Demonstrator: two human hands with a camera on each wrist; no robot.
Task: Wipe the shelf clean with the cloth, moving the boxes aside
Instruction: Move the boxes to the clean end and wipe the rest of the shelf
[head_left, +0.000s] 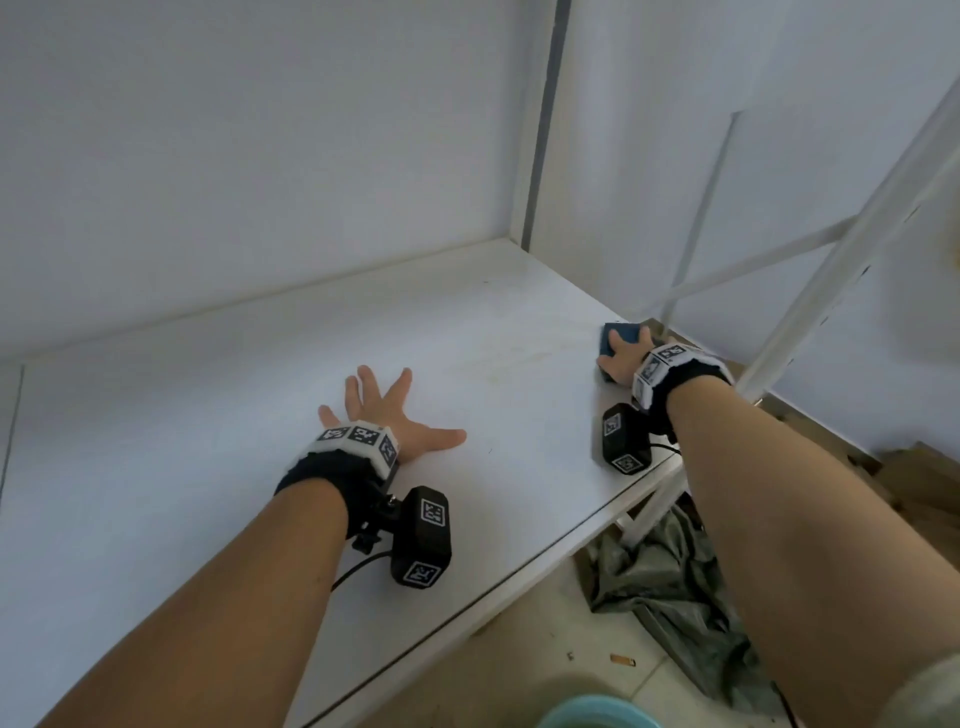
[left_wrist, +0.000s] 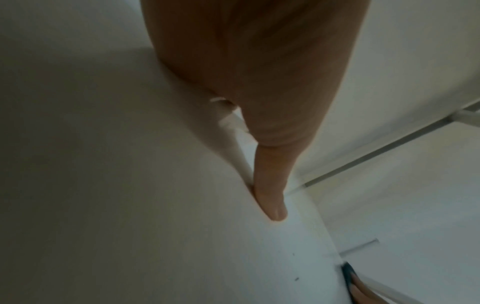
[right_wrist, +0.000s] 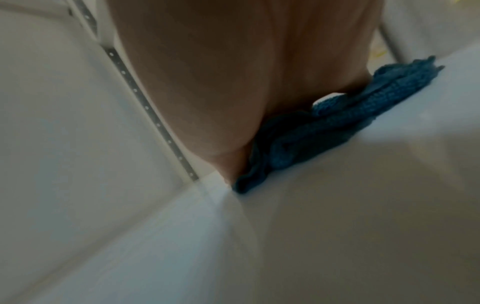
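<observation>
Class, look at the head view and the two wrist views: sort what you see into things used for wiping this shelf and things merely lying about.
In use:
- white shelf
- blue cloth, pressed flat under the right hand
- left hand, spread flat on the shelf

Lying about:
- grey crumpled sheet on the floor
- light blue basin, bottom edge
- No boxes show.

R hand (right_wrist: 233, 82) presses bunched blue cloth (right_wrist: 337, 123) on white shelf (right_wrist: 337, 236)

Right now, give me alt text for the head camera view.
The right hand presses a blue cloth onto the far right corner of a white shelf. The left hand rests flat, fingers spread, mid-shelf.
</observation>
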